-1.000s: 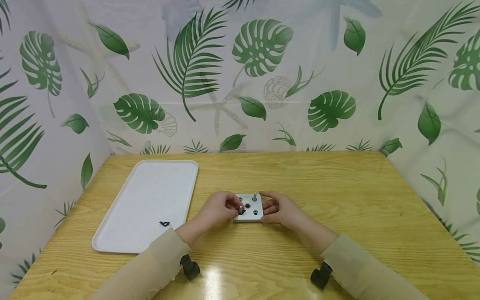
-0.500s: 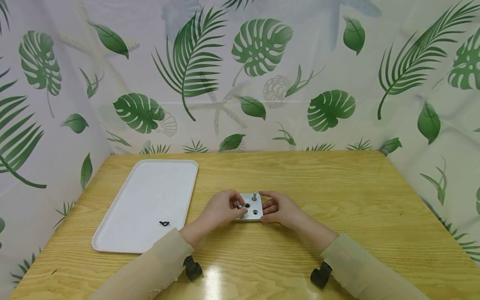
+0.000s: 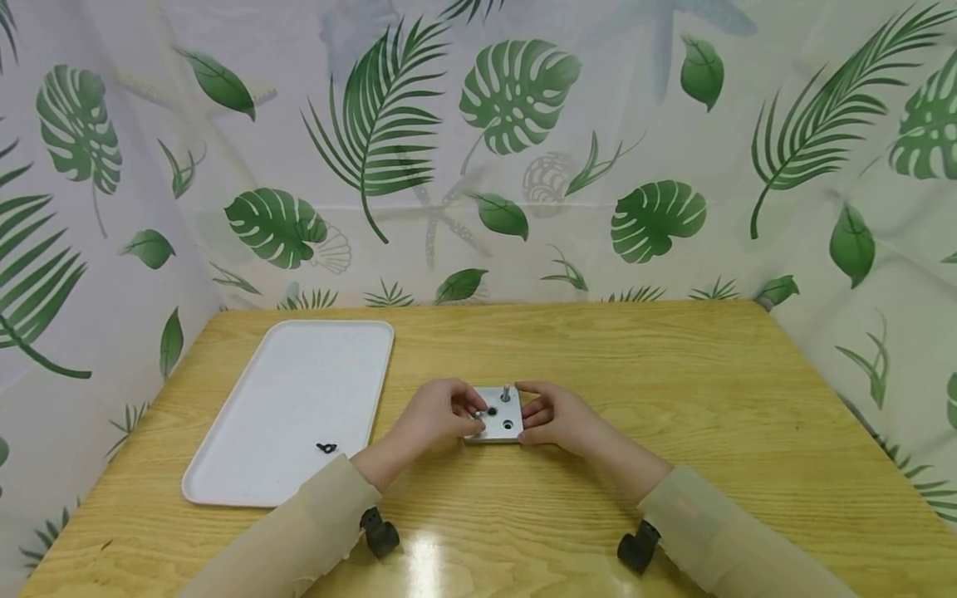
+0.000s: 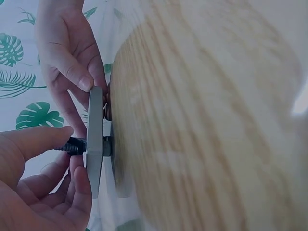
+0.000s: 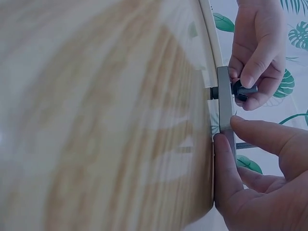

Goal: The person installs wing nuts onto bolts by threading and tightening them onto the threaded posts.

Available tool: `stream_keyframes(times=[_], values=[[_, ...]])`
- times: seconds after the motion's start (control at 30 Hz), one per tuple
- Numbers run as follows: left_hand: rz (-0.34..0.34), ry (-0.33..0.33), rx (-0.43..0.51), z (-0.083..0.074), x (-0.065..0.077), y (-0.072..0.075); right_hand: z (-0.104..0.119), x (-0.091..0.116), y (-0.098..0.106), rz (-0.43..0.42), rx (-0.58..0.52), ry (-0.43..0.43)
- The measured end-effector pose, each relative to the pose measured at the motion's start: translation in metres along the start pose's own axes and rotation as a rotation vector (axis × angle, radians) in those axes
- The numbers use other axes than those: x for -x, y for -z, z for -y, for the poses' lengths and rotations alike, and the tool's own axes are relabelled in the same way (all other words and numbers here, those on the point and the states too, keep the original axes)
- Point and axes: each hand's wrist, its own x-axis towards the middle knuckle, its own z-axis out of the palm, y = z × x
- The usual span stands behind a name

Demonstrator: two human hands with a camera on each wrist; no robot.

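Note:
A square metal plate [image 3: 493,431] with holes lies near the middle of the table. My left hand [image 3: 439,411] pinches a black wing nut [image 4: 75,146] between thumb and fingers. That wing nut sits around a threaded bolt [image 5: 250,89], which sticks up through the plate's left side. At the plate's right edge, my right hand [image 3: 561,419] grips it, thumb on the near side and fingers behind. A second bolt [image 3: 506,393] stands up at the far right corner, with no nut visible on it. In the wrist views, bolt heads show under the plate, so it stands slightly off the table.
To the left lies a white tray [image 3: 321,365] with another black wing nut [image 3: 326,448] near its right edge. The wooden table [image 3: 673,374] meets a leaf-printed cloth [image 3: 568,224] at the back and sides.
My left thumb and fingers have shifted round the wing nut, rightward and then back left, as in a turn. My right hand and the plate have stayed nearly still.

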Motion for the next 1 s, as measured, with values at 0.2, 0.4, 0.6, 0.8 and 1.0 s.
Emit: stream_keyframes(times=[0.2, 0.4, 0.6, 0.8, 1.0], values=[[0.006, -0.005, 0.017, 0.0015, 0.0012, 0.0032, 0.0003, -0.0014, -0.0004, -0.005, 0.012, -0.014], [0.024, -0.011, 0.022, 0.0028, 0.0023, 0.0050, 0.0012, -0.0014, 0.0002, 0.000, 0.018, -0.007], [0.032, -0.011, -0.010, 0.0020, 0.0023, 0.0037, 0.0024, -0.0004, 0.0000, -0.003, 0.026, -0.009], [0.018, -0.016, -0.016, -0.0005, 0.0036, 0.0037, 0.0044, 0.0004, 0.0007, 0.009, 0.008, -0.016], [0.018, -0.037, -0.018, 0.0002, 0.0043, 0.0050, 0.0047, 0.0001, 0.0026, 0.027, 0.028, -0.004]])
